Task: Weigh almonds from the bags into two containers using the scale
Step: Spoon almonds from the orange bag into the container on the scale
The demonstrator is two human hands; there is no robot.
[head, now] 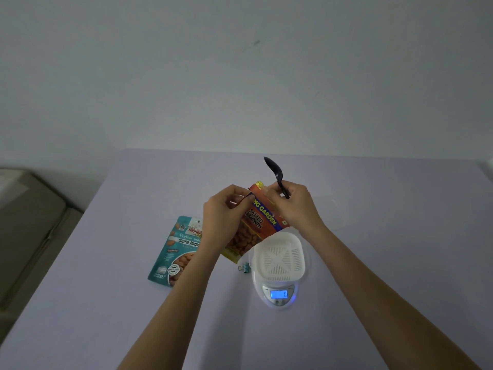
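Red almond bag (256,231) is held in the air over the table (373,236), at 11 o'clock of the scale (278,292). It is tilted, top toward 12. Orange-red front with a yellow edge, "SALTED ALMONDS" print, and a picture or window of almonds on the lower half.

Left hand (224,206): thumb and fingers pinch the bag's top left corner. Right hand (296,206): fingers curled on the black spoon (274,173) handle, bowl pointing to 11, fingertips also on the bag's top right edge.

White container (278,256) sits on the scale, no almonds inside. Display is lit blue.

Teal almond bag (177,249) lies flat at 9 o'clock of the scale, with a small clip (244,267) between them.
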